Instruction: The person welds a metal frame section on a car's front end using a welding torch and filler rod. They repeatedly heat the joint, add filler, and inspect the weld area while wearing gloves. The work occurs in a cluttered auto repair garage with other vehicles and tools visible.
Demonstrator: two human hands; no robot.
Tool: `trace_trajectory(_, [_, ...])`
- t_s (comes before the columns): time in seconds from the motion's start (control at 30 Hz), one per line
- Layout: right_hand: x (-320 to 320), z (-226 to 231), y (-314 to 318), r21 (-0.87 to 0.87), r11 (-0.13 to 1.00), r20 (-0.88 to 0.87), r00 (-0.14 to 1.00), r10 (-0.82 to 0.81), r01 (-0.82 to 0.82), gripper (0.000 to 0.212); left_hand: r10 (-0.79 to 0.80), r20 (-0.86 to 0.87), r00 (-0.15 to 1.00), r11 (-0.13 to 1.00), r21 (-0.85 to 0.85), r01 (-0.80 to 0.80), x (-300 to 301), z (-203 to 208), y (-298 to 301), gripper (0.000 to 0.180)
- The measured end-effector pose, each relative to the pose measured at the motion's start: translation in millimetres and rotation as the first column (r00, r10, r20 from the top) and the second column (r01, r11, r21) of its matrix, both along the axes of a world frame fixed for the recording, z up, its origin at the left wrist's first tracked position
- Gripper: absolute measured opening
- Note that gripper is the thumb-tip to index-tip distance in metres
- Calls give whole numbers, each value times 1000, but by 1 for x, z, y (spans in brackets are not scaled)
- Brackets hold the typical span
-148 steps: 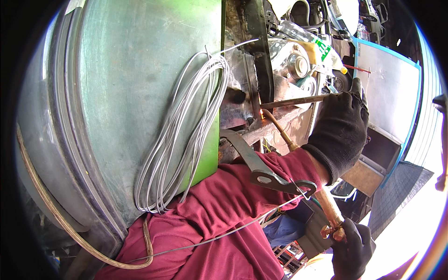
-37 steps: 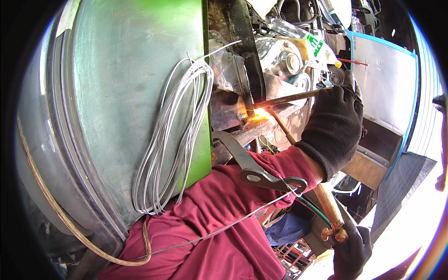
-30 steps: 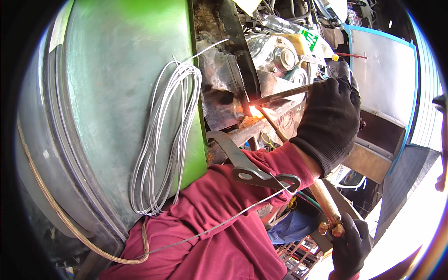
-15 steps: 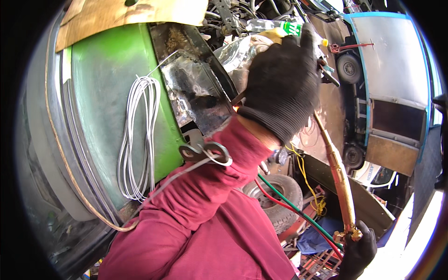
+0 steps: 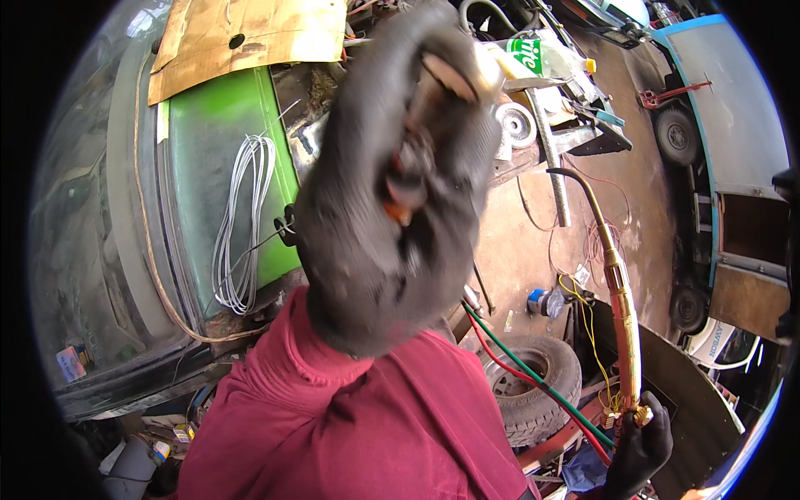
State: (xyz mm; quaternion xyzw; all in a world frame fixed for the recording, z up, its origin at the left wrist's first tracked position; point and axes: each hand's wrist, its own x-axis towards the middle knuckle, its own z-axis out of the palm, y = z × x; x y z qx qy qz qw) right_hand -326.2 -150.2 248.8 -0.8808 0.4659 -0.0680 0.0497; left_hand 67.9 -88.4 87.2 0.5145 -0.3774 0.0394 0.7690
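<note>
My left hand point(image 5: 358, 242), in a black glove, is raised close to the camera with its fingers curled in and smeared by motion. Something small, dark and reddish-orange shows in the palm, too blurred to name. In my right hand point(image 5: 646, 442), also gloved, is the valve end of a brass gas torch point(image 5: 621, 317). The torch stands nearly upright, its thin bent neck pointing up and left; no flame is visible at its tip. A green and a red hose point(image 5: 533, 379) run beside the torch's lower end. The raised hand hides part of the engine area.
A coil of pale wire point(image 5: 244, 221) lies on the green panel point(image 5: 200, 175), under a cardboard sheet point(image 5: 250, 33). A green-labelled plastic bottle point(image 5: 546, 57) and a round disc point(image 5: 515, 125) rest beyond. Below is a tyre point(image 5: 537, 383); a trailer point(image 5: 725, 108) stands right.
My left hand has come back from over the engine parts, up close to the camera. My right hand still holds the torch. The view has shifted, showing more floor.
</note>
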Motion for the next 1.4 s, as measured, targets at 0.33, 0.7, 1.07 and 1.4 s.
trace_trajectory(0.33, [49,20,4,27,997,-70,995,68,-66,28,-329,123,936,937,166,308,-103,-18,45,72])
trace_trajectory(0.7, [121,37,28,23,971,-309,922,233,-237,29,-369,142,918,910,254,327,-82,-55,52,77])
trace_trajectory(1.07, [97,8,30,143,977,-176,967,182,-158,39,-448,110,887,878,243,413,-90,-59,51,88])
trace_trajectory(1.4, [138,-5,44,-90,930,-422,860,288,-356,50,-427,86,900,871,306,384,-98,-81,50,105])
